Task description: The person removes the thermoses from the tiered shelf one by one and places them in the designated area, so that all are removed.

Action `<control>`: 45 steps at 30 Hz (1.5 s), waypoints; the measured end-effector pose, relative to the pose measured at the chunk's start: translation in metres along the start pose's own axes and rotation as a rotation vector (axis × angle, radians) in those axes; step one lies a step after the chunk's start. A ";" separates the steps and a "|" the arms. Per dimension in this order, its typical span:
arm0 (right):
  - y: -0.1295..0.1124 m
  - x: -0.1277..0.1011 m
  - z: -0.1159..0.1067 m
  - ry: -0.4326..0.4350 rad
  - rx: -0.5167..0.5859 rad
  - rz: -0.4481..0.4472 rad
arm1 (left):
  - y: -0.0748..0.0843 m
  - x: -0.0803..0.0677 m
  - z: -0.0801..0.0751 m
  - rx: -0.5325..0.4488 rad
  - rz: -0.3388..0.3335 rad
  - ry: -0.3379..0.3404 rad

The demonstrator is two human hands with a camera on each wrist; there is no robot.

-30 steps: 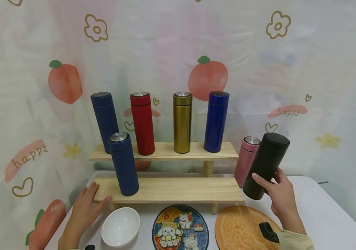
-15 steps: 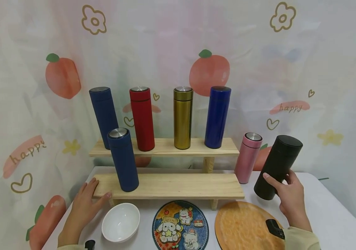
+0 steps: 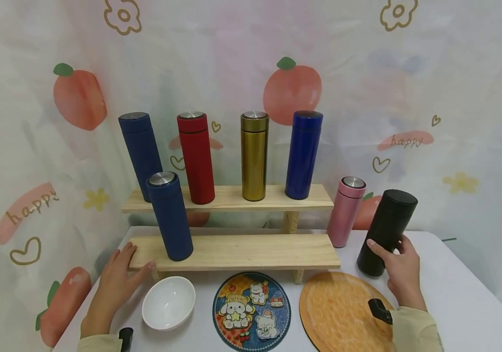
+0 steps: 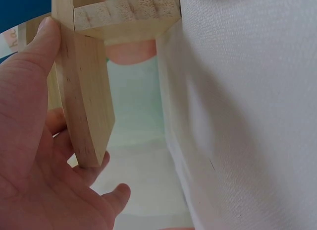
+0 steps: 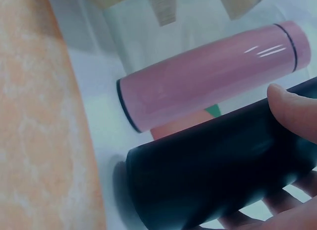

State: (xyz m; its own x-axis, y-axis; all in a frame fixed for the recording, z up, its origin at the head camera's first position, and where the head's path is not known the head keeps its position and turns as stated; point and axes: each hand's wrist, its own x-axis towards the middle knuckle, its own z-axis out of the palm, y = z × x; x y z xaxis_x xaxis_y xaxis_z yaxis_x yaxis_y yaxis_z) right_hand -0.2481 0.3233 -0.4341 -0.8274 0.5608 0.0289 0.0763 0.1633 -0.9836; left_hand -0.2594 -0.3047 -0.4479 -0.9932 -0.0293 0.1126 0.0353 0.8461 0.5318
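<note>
My right hand (image 3: 402,271) grips a black thermos bottle (image 3: 387,230) round its lower half, thumb at the front left. The base of this bottle is right at the white tabletop, with a shadow beside it in the right wrist view. A pink thermos (image 5: 213,74) with a steel-topped lid stands just to its left. My left hand (image 3: 116,283) holds the left end of the lower board of a two-tier wooden shelf (image 3: 251,252). Its thumb (image 4: 42,46) lies on the board's front edge, the fingers round the end. A blue thermos (image 3: 171,220) stands on that lower board.
On the upper board stand a dark blue thermos (image 3: 141,151), a red one (image 3: 196,161), a gold one (image 3: 254,159) and a glossy blue one (image 3: 304,156). In front lie a white bowl (image 3: 169,303), a round cartoon mat (image 3: 252,310) and an orange round mat (image 3: 339,308).
The black thermos has moved right, away from the pink one, and down to the tabletop in my right hand. My left hand stays on the shelf. The head view has tilted down.
</note>
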 end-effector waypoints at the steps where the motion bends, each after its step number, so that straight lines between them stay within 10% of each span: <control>1: 0.001 0.001 0.001 0.004 0.004 0.000 | 0.000 0.000 0.000 -0.003 -0.001 -0.001; 45: 0.024 0.048 0.010 -0.026 -0.115 -0.163 | -0.003 0.005 0.002 -0.029 -0.064 -0.054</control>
State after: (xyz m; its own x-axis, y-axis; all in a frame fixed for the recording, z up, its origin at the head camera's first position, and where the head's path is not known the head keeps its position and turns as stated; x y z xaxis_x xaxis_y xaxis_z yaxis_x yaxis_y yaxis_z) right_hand -0.2912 0.3463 -0.4583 -0.8482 0.4980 0.1804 0.0016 0.3429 -0.9394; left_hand -0.2652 -0.3062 -0.4508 -0.9981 -0.0530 0.0325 -0.0257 0.8278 0.5604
